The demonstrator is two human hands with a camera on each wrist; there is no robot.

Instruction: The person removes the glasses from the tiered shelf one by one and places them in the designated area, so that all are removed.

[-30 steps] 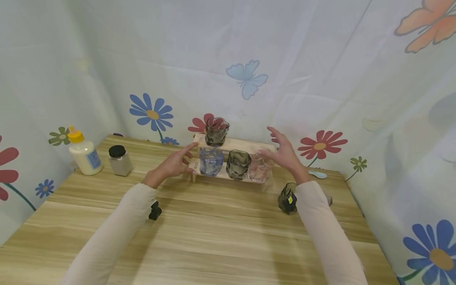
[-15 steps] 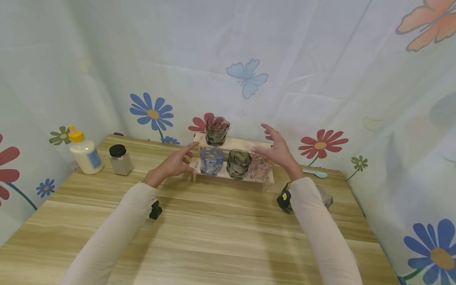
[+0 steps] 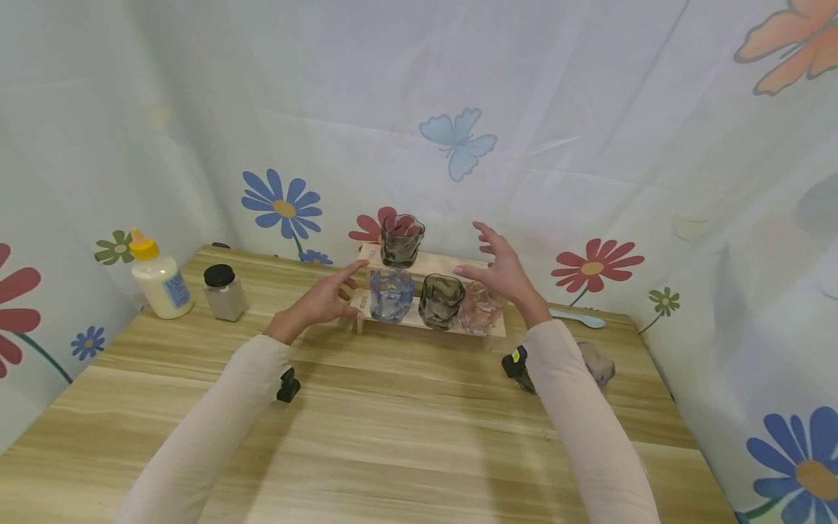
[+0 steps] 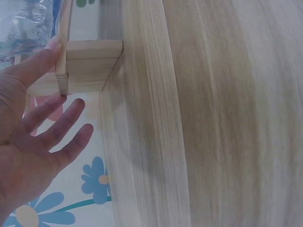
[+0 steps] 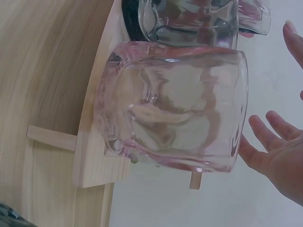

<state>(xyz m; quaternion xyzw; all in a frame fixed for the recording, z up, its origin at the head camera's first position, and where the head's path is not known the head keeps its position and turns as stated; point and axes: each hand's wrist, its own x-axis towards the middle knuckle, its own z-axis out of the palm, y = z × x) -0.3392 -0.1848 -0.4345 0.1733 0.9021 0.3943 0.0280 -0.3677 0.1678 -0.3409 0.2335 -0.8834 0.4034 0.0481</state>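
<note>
Left hand [image 3: 321,299], grip loosely extended, touches the left end of the wooden stand [image 3: 436,262]; right hand [image 3: 505,274], grip spread, empty, hangs over its right end, where the lower-tier pink glass [image 3: 480,310] seems to need clearance.

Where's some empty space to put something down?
The biggest bare patch is the tabletop in front of the wooden stand, between the left sleeve and right sleeve. The upper shelf looks free between its smoky glass and the right hand. The lower shelf is crowded: blue glass, grey glass and pink glass side by side.
</note>
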